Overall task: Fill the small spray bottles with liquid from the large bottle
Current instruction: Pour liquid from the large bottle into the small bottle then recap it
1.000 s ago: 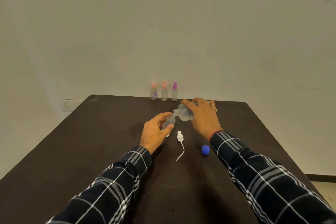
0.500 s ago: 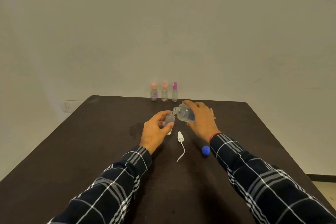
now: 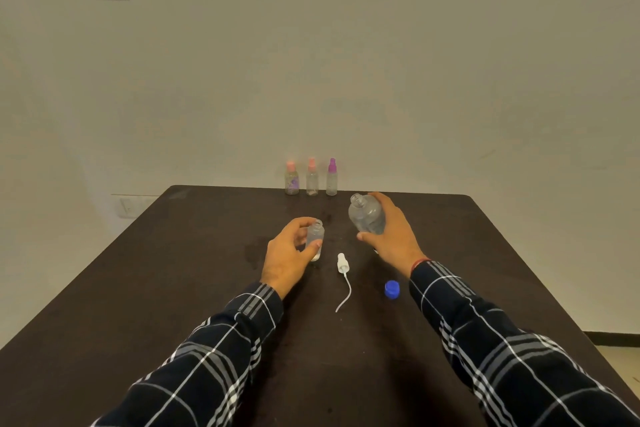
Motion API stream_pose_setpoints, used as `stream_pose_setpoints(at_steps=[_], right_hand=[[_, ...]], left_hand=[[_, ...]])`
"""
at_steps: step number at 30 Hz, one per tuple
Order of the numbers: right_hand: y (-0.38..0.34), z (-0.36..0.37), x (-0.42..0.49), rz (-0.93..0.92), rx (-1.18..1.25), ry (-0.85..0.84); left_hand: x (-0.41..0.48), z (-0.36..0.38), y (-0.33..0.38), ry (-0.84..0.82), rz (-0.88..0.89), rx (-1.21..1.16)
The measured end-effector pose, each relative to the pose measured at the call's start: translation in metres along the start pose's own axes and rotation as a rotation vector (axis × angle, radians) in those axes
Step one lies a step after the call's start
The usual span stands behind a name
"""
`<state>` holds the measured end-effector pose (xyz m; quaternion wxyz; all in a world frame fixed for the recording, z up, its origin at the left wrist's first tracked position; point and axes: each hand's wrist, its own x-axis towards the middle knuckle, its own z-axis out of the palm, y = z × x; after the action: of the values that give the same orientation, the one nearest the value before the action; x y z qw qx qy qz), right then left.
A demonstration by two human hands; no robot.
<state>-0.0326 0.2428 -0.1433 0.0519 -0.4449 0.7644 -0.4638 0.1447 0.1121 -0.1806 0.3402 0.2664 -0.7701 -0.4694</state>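
Small spray bottle (image 3: 315, 239), uncapped and upright on the bench (image 3: 173, 288), is steadied in the left hand (image 3: 289, 253) grip, while the right hand (image 3: 391, 232) grip holds the large bottle (image 3: 366, 215) mouth-up and apart, presumably so nothing spills.

Left hand (image 3: 287, 258) gripping small bottle (image 3: 315, 239), right hand (image 3: 391, 234) holding large bottle (image 3: 366, 215)

Table (image 3: 173, 270), contents, reckoned from the spray pump (image 3: 343, 263) lying at centre:
- 10 o'clock: small bottle (image 3: 315, 239), in my left hand (image 3: 287, 256).
- 1 o'clock: large bottle (image 3: 366, 217), in my right hand (image 3: 394, 236).
- 4 o'clock: loose cap (image 3: 392, 289), beside my right wrist.
- 12 o'clock, far edge: row of three capped bottles (image 3: 312, 180).
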Motion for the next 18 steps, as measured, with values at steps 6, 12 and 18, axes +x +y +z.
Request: stream_pose_setpoints(at_steps=[6,12,18], right_hand=[[0.007,-0.001,-0.003,0.102,0.15,0.044],[0.023,-0.001,-0.007,0.198,0.26,0.055],[0.032,-0.002,-0.008,0.265,0.356,0.093]], left_hand=[[0.0,0.0,-0.002,-0.001,-0.029,-0.014],[-0.002,-0.001,-0.004,-0.009,-0.07,-0.001],[-0.003,-0.002,-0.007,-0.022,-0.087,0.012]])
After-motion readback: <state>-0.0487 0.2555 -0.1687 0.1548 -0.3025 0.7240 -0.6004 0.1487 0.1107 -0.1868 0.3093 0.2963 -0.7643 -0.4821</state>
